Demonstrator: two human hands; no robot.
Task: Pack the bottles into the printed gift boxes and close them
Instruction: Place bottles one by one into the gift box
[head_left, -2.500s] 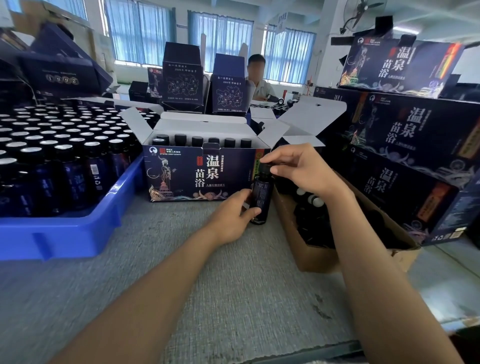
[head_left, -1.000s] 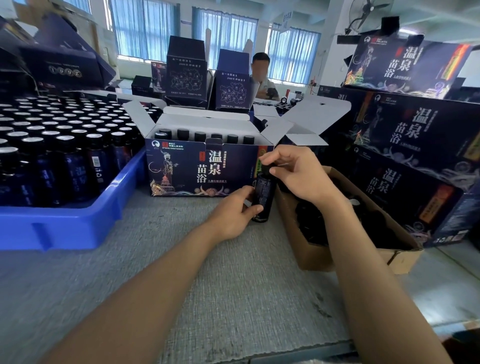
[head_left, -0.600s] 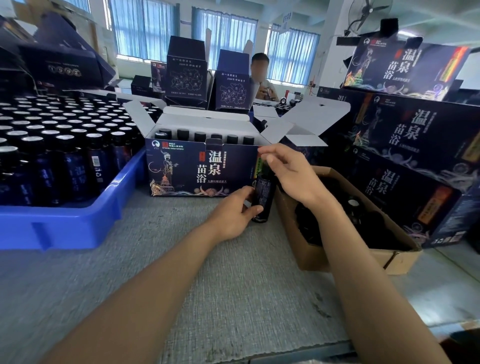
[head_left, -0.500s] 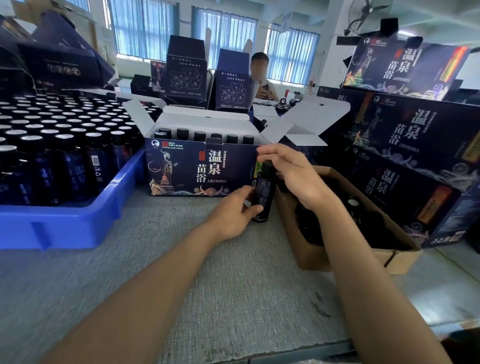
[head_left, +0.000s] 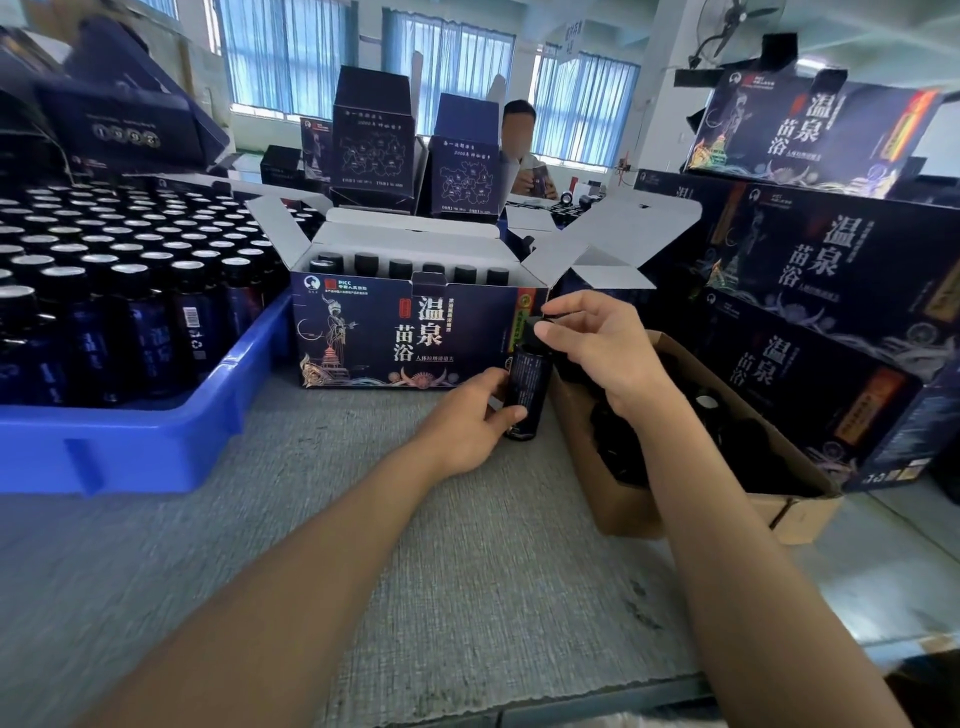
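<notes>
Head view: we saw a dark bottle (head_left: 527, 384) standing upright on the grey counter (head_left: 467, 545), just in front of the right end of an open printed gift box (head_left: 405, 338) that held a row of capped bottles. The left hand (head_left: 467, 421) gripped its lower body. The right hand (head_left: 597, 348) pinched its top. A blue tray (head_left: 130, 447) of bottles sat at the counter's left edge and a cardboard box (head_left: 639, 509) at its right.

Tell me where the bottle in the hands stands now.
Head view, right of centre: the bottle stands on the grey table between the open gift box and the brown carton.
</notes>
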